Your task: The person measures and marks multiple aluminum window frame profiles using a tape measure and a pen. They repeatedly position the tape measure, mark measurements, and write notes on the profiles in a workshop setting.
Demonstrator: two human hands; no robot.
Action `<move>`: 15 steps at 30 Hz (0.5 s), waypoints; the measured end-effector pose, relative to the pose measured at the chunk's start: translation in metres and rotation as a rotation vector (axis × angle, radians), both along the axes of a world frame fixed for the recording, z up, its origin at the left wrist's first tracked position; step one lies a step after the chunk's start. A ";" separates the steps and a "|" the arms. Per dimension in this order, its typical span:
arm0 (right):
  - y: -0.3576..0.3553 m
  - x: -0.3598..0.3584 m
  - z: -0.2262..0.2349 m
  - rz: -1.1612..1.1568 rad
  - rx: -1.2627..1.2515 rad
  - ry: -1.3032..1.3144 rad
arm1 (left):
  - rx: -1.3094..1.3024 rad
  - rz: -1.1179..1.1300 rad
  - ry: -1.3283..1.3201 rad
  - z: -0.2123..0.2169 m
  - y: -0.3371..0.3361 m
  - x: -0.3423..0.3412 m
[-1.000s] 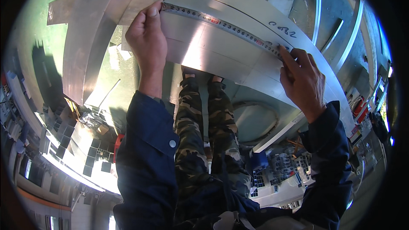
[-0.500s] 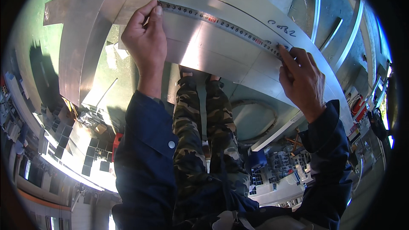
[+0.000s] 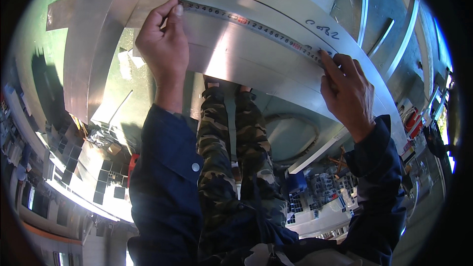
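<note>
A steel tape measure (image 3: 268, 30) is stretched across a shiny metal sheet (image 3: 246, 64), running from upper left down to the right. My left hand (image 3: 164, 42) pinches its end between thumb and forefinger at the sheet's left edge. At the other end my right hand (image 3: 349, 88) is closed around the tape, with the forefinger lying along it; the case, if it is there, is hidden by the fingers. Dark handwritten marks (image 3: 322, 29) show on the sheet just beyond my right hand. A thin dark line runs across the sheet above the tape.
A wide curved metal strip (image 3: 91, 54) stands to the left of the sheet. Long metal bars (image 3: 382, 39) lie on the green floor at the right. Below the sheet are a coiled ring (image 3: 315, 135) and a pale bar (image 3: 318, 152). Small stacked parts (image 3: 327, 189) crowd the lower right.
The view has shifted slightly, so both hands, the tape and the sheet appear a little further left. Both hands keep their hold on the tape.
</note>
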State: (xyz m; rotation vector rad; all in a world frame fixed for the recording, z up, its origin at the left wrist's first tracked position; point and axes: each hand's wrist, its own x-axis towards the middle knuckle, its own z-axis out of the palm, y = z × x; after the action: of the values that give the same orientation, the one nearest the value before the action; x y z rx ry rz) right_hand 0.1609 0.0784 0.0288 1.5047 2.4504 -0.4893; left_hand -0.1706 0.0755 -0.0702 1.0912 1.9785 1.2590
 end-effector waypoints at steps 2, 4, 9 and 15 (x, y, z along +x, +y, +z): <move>-0.001 0.002 0.000 0.003 -0.001 0.009 | -0.030 -0.009 0.015 0.003 0.000 -0.001; -0.001 0.002 0.001 -0.003 -0.003 0.006 | -0.025 -0.014 0.020 0.002 0.001 0.001; 0.000 0.002 0.002 0.003 0.001 0.023 | -0.020 -0.039 -0.055 0.004 0.010 0.000; 0.000 0.002 0.001 0.004 0.003 0.010 | -0.147 -0.071 -0.175 0.001 0.015 -0.005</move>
State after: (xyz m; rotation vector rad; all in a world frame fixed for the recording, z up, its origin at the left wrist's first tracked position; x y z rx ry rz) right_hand 0.1632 0.0781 0.0303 1.5012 2.4621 -0.4938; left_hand -0.1756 0.0905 -0.0696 0.9379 1.8531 1.1133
